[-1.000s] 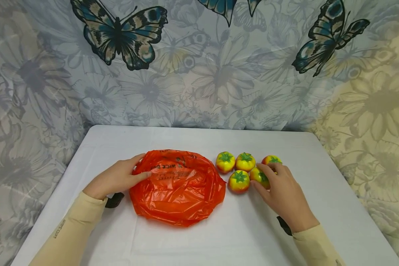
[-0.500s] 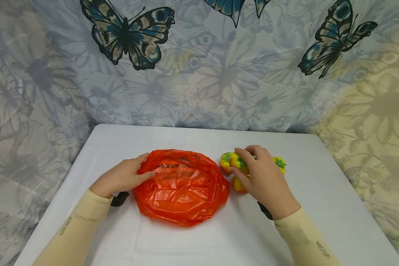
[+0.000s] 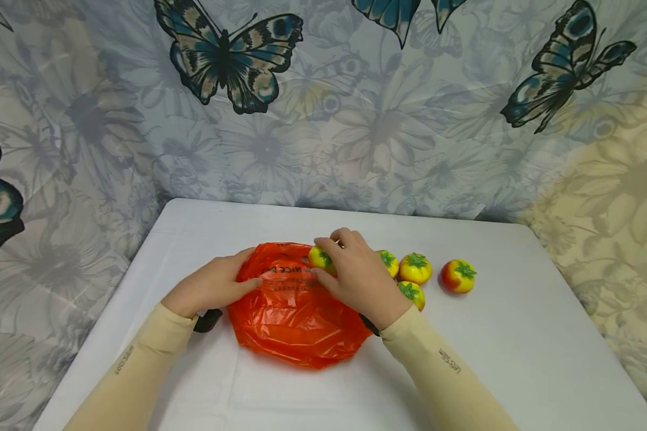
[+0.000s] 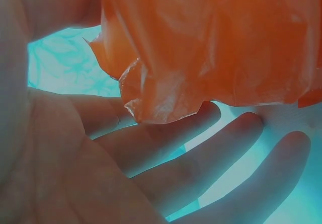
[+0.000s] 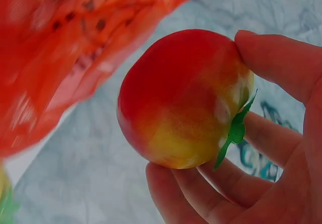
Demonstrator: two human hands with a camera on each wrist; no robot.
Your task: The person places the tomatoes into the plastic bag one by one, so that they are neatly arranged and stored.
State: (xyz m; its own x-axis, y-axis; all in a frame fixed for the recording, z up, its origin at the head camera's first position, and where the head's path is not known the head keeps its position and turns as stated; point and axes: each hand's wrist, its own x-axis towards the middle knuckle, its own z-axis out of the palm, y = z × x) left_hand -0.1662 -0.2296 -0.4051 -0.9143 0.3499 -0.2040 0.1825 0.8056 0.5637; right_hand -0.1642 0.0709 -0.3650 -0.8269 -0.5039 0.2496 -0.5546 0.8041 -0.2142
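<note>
In the head view, my right hand [image 3: 363, 275] holds a red-and-yellow persimmon [image 3: 322, 258] with a green leafy top above the right part of an orange plastic bag [image 3: 302, 323]. The right wrist view shows the persimmon [image 5: 183, 100] between thumb and fingertips, beside the bag [image 5: 60, 53] and apart from it. At the bag's left edge, my left hand [image 3: 215, 284] grips the plastic, thumb on top and fingers behind. From the left wrist, those fingers [image 4: 171, 168] stretch out past the bag's crumpled edge [image 4: 166, 93]. What lies inside the bag is hidden.
Several more persimmons stand on the white table [image 3: 496, 359] right of the bag. Among them, one persimmon [image 3: 415, 268] sits in a close group and a redder persimmon [image 3: 457, 276] stands apart. A butterfly-printed cloth [image 3: 323, 120] rises behind the table.
My right hand has picked up a persimmon from the group and carried it left over the bag. The left hand keeps its place at the bag's edge. The head view has shifted slightly.
</note>
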